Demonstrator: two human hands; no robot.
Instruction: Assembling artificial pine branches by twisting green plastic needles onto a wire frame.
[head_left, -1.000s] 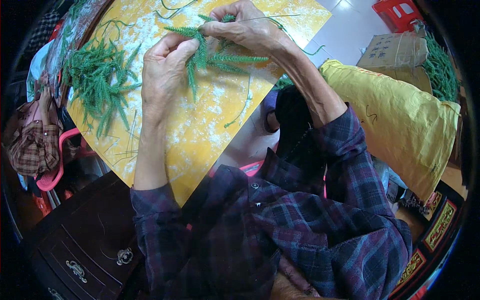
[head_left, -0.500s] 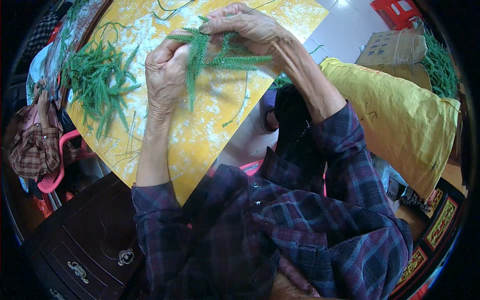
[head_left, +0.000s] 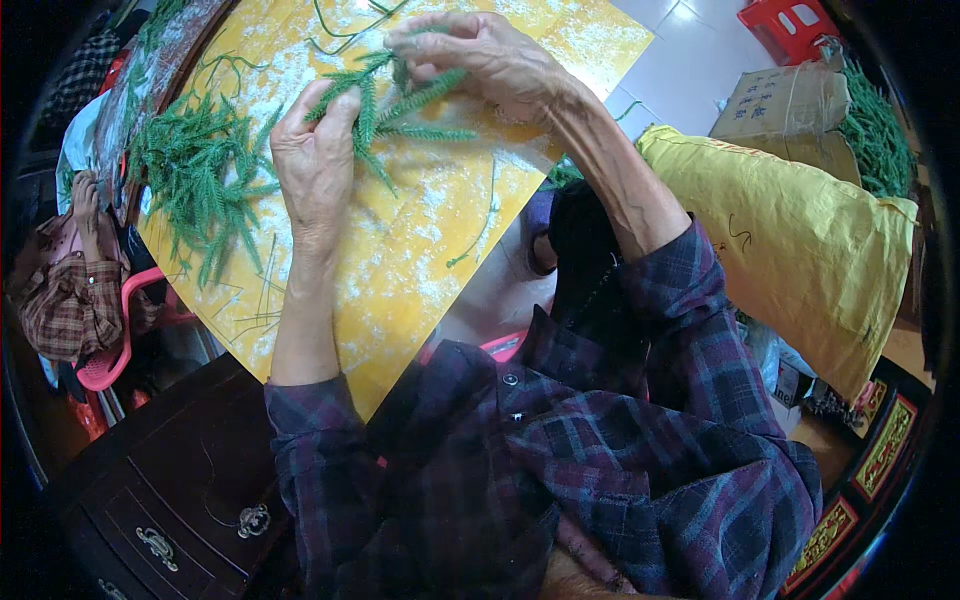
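The yellow tabletop (head_left: 420,250) looks smooth and matt, mottled with chalky white patches like a plastic sheet. The green artificial pine sprigs (head_left: 395,105) between the hands appear plastic, bristly and needle-fine, as does the loose green sprig pile (head_left: 200,180). The big yellow sack (head_left: 810,250) is crinkled woven plastic with a dull sheen. The brown cardboard box (head_left: 790,105) is matt paperboard. The dark wooden cabinet (head_left: 160,500) is polished, with metal drawer pulls (head_left: 253,520). The plaid shirt sleeves (head_left: 640,440) are soft woven cloth.
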